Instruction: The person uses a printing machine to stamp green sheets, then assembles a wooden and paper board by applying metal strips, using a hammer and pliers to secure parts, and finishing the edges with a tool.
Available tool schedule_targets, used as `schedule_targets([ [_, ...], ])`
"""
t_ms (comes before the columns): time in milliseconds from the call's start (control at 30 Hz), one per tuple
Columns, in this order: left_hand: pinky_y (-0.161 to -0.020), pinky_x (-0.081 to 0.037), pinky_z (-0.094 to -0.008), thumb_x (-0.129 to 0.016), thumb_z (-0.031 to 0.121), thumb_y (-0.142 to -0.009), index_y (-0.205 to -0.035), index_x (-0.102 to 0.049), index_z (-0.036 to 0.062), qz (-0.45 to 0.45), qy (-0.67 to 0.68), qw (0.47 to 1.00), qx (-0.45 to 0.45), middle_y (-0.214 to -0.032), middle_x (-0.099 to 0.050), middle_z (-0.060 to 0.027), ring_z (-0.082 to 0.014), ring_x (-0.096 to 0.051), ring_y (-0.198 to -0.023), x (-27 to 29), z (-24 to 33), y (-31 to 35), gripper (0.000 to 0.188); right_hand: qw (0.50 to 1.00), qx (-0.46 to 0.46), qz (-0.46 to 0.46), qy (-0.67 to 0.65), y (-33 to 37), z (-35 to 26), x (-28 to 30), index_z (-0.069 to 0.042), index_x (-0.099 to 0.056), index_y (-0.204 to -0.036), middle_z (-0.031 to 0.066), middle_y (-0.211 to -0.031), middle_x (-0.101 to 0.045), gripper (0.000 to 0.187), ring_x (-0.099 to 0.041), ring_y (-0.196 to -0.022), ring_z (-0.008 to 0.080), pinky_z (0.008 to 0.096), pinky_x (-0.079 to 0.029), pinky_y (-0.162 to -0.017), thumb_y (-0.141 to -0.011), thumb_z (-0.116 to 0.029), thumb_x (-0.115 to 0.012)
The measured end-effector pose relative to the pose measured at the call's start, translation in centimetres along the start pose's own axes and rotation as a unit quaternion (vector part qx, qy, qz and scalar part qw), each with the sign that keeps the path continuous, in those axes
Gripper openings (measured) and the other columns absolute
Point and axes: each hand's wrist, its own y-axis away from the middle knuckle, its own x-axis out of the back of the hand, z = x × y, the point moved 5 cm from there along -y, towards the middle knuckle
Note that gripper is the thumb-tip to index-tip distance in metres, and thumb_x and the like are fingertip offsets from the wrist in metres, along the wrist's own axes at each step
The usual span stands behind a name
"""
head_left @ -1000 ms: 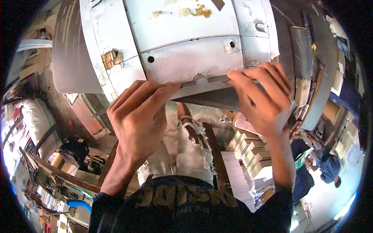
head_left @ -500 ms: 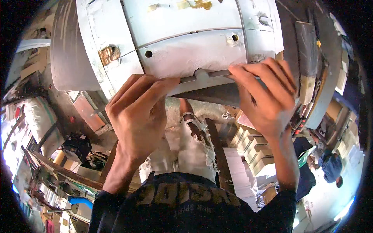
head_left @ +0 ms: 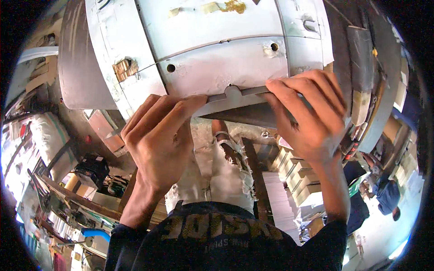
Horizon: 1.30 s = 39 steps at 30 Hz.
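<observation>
Between my two hands stretches a thin grey metal strip (head_left: 254, 91) with a rounded notch at its middle. My left hand (head_left: 158, 135) pinches its left part between thumb and fingers. At the other end, the thumb and index finger of my right hand (head_left: 312, 115) grip it, the other fingers curled loosely. The strip lies along the near edge of a pale panel (head_left: 226, 63), which has dark lines across it and round holes. Whether the strip rests on the panel or just above it, I cannot tell. Both strip ends are hidden by my fingers.
A dark grey curved board (head_left: 83, 63) stands left of the panel. At lower right are stacked pale blocks or cartons (head_left: 296, 178). A white sack (head_left: 49, 140) and a black box-shaped thing (head_left: 91, 170) are on the left. Another person (head_left: 386, 194) is at far right.
The whole view has shifted slightly, with the panel and hands a little lower in it. Both hands keep the same grip on the strip.
</observation>
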Motion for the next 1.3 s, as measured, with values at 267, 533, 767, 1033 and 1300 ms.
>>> schedule_targets([
  [267,-0.06,-0.05,-0.0318,-0.067,-0.013,-0.061,-0.095,-0.075,0.0063,0.002,-0.015,1.0,-0.001,-0.078,-0.067,-0.007,-0.023,-0.062,-0.067,0.2,0.4,0.6,0.04,1.0,-0.01,0.013,-0.014,-0.1,0.3,0.4,-0.005,-0.069,-0.084,0.006,-0.085,-0.062,0.029,-0.059,-0.074,0.0261,0.0391,-0.048,-0.065,-0.068,-0.025,-0.085],
  [533,-0.057,-0.05,-0.0308,-0.068,-0.013,-0.064,-0.097,-0.075,0.0048,0.031,0.014,0.994,0.108,-0.073,-0.064,-0.0073,-0.0209,-0.063,-0.062,0.2,2.6,0.9,0.039,0.992,-0.126,0.02,-0.005,-1.0,-1.3,1.2,-0.005,-0.066,-0.075,0.0076,-0.068,-0.058,0.027,-0.057,-0.057,0.0231,0.0322,-0.044,-0.05,-0.069,-0.019,-0.088],
  [767,-0.057,-0.048,-0.033,-0.067,-0.01,-0.059,-0.097,-0.074,0.0021,-0.008,0.026,0.999,0.042,-0.077,-0.067,-0.0107,-0.0258,-0.064,-0.065,0.1,1.0,0.8,0.04,0.994,-0.105,0.006,-0.037,-0.1,0.8,0.5,-0.008,-0.069,-0.078,0.007,-0.074,-0.06,0.021,-0.059,-0.062,0.0238,0.0339,-0.048,-0.053,-0.068,-0.016,-0.086],
  [1033,-0.062,-0.054,-0.0319,-0.07,-0.012,-0.062,-0.094,-0.075,0.0027,0.005,0.028,0.999,-0.02,-0.079,-0.071,-0.0095,-0.0243,-0.067,-0.071,0.3,0.0,-0.1,0.035,0.996,-0.042,0.01,-0.081,-0.5,0.7,0.4,-0.001,-0.073,-0.089,0.0089,-0.082,-0.067,0.027,-0.062,-0.067,0.0252,0.0332,-0.051,-0.057,-0.063,0.007,-0.077],
  [1300,-0.062,-0.054,-0.0318,-0.071,-0.011,-0.063,-0.094,-0.075,0.0039,0.015,0.006,1.0,-0.022,-0.079,-0.07,-0.008,-0.0231,-0.067,-0.07,0.3,0.1,0.3,0.035,0.997,-0.045,0.035,-0.046,0.2,-0.4,0.1,-0.001,-0.074,-0.091,0.0088,-0.082,-0.068,0.026,-0.066,-0.071,0.0251,0.0328,-0.054,-0.061,-0.067,0.007,-0.076],
])
